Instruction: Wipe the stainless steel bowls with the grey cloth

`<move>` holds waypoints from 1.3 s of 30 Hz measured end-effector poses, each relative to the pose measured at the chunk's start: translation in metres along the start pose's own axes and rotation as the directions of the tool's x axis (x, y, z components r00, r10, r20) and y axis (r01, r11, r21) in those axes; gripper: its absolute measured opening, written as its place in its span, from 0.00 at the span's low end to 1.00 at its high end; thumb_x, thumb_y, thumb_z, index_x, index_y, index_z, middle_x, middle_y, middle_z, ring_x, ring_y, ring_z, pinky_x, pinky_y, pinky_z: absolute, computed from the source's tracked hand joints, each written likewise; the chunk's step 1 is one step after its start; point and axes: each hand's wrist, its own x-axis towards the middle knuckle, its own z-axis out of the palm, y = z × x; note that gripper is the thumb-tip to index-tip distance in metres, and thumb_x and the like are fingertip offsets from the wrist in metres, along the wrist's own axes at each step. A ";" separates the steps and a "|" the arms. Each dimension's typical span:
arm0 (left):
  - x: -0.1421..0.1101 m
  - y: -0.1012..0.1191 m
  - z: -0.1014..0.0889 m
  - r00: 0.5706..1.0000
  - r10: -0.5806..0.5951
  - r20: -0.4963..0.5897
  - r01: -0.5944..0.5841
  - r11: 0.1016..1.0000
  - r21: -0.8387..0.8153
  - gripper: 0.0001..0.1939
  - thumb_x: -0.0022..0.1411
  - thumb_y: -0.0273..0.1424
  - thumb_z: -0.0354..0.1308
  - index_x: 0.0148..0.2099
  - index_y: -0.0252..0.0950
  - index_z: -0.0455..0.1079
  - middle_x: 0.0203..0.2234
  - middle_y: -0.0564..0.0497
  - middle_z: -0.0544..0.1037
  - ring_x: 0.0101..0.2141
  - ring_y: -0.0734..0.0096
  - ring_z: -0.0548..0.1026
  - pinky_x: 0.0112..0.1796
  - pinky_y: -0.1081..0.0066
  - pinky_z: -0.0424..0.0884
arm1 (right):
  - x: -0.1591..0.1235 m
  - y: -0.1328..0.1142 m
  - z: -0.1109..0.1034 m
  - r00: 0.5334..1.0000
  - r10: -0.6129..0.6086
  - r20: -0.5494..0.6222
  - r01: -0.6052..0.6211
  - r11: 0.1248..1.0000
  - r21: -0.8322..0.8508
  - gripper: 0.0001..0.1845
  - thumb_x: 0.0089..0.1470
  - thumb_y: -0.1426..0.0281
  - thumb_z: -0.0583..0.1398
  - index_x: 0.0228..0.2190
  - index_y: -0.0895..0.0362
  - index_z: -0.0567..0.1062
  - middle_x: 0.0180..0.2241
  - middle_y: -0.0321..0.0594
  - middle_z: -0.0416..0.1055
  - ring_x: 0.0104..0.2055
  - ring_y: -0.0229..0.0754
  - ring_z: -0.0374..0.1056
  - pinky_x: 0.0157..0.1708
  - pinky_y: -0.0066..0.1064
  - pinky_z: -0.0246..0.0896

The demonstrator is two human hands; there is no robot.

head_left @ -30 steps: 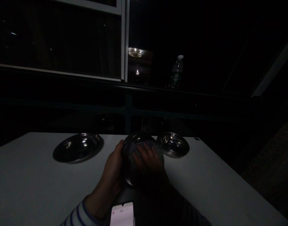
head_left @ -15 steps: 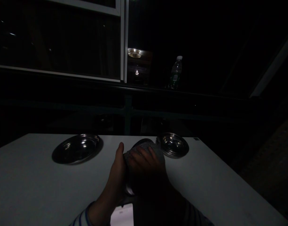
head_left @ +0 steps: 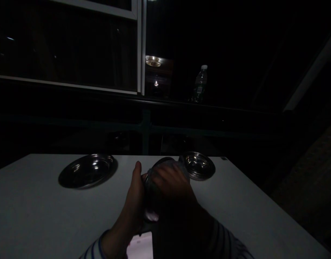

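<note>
My left hand (head_left: pixel 134 196) grips a shiny metal bowl (head_left: pixel 151 216) by its left side, thumb pointing up. Most of the bowl is hidden behind my hands, so its full shape does not show. Over it, my right hand (head_left: pixel 172 183) presses a grey cloth (head_left: pixel 184 172) against the metal, its fingers slightly smeared by motion. A stack of steel bowls (head_left: pixel 200 166) stands just beyond the cloth on the right. Farther left lies a wide steel dish (head_left: pixel 86 171), apart from both hands.
Everything rests on a white table (head_left: pixel 38 212). A lit phone (head_left: pixel 140 246) lies at the near edge below my wrists. Behind the table are a dark window with a white frame (head_left: pixel 140 46) and a plastic bottle (head_left: pixel 200 84) on a ledge.
My right hand and the cloth have shifted slightly over the bowl, and the cloth is bunched differently. My left hand keeps its hold. The view has shifted a little.
</note>
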 end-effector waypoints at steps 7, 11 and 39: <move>-0.004 0.002 -0.003 0.998 0.051 -0.048 -0.047 0.995 0.084 0.25 0.57 0.48 0.45 0.20 0.33 0.65 0.08 0.53 0.67 0.11 0.75 0.64 0.16 0.76 0.58 | -0.006 0.041 -0.011 0.780 0.618 0.100 -0.566 0.627 0.536 0.20 0.60 0.65 0.44 0.49 0.55 0.66 0.50 0.43 0.66 0.53 0.41 0.61 0.52 0.40 0.57; 0.000 -0.003 -0.001 0.992 0.052 -0.113 -0.042 0.995 0.096 0.26 0.56 0.50 0.45 0.20 0.34 0.65 0.09 0.53 0.67 0.12 0.72 0.65 0.17 0.74 0.60 | -0.003 0.030 -0.007 0.862 0.506 0.022 -0.465 0.775 0.427 0.20 0.59 0.67 0.44 0.49 0.57 0.66 0.51 0.43 0.65 0.54 0.41 0.59 0.54 0.40 0.54; 0.013 0.002 -0.005 0.998 0.017 0.055 -0.007 0.982 -0.186 0.08 0.58 0.26 0.51 0.28 0.31 0.68 0.18 0.51 0.75 0.20 0.74 0.73 0.25 0.74 0.69 | -0.038 -0.011 0.018 0.970 -0.206 0.127 0.223 0.965 -0.135 0.19 0.58 0.72 0.47 0.51 0.53 0.64 0.49 0.36 0.68 0.52 0.40 0.62 0.54 0.36 0.57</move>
